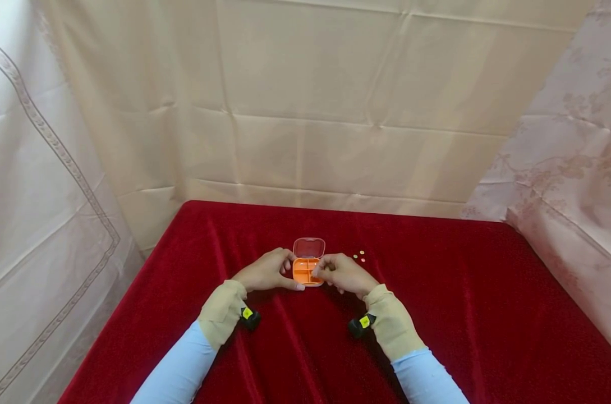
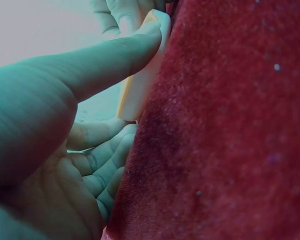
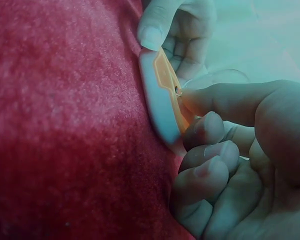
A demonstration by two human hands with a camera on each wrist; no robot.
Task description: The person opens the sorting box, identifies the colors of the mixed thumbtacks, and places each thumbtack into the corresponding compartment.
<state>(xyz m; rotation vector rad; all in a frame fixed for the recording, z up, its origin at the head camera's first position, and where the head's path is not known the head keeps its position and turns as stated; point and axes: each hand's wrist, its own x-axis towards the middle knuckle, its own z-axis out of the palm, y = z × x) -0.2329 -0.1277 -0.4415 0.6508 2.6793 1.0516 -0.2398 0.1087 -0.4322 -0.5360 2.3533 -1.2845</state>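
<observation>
An orange pill box (image 1: 301, 273) with divided compartments lies on the red cloth, its clear lid (image 1: 309, 247) raised at the far side. My left hand (image 1: 270, 271) steadies the box from the left, thumb at the near edge and index finger at the far side. In the left wrist view the thumb (image 2: 115, 57) presses the pale outer wall. My right hand (image 1: 347, 273) reaches over the right compartments, thumb and index finger together, the other fingers curled. A small dark-and-white piece (image 3: 177, 91) shows at those fingertips in the right wrist view, mostly hidden.
Several tiny round pieces (image 1: 362, 252), yellow, green and pinkish, lie on the cloth just beyond my right hand. The red cloth (image 1: 426, 292) covers the table, with soft creases. Beige curtain (image 1: 335, 140) hangs behind the far edge, and pale curtains flank both sides.
</observation>
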